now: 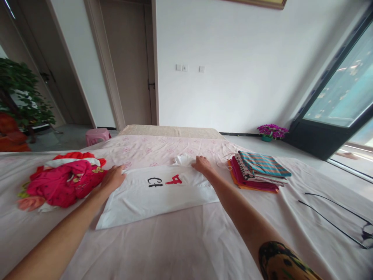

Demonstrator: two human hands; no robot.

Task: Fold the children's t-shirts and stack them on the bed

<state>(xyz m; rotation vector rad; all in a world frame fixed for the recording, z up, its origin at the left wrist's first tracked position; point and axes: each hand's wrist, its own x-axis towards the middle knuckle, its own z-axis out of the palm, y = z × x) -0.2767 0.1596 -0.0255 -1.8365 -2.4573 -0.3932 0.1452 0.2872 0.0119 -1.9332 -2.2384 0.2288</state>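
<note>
A white T-shirt (131,206) with black and red characters lies flattened and partly folded on the pale pink bedsheet (175,245). My left hand (115,177) pinches its far left corner. At the far right edge, my right hand (202,164) has closed its fingers on the fabric, beside a bunched white part. My fingertips are partly hidden in both places. Left of the shirt sits a loose heap of clothes, with a crimson garment (62,184) on top, near my left wrist. Right of my right forearm is a stack of folded clothes (259,165), topped by a striped teal and brown piece.
Eyeglasses (365,233) lie with their temples outstretched at the right. A thin white loop (225,161) rests against the folded stack. Beyond the bed are a pink stool (98,136), a pot of purple flowers (271,132) and a leafy plant (23,91).
</note>
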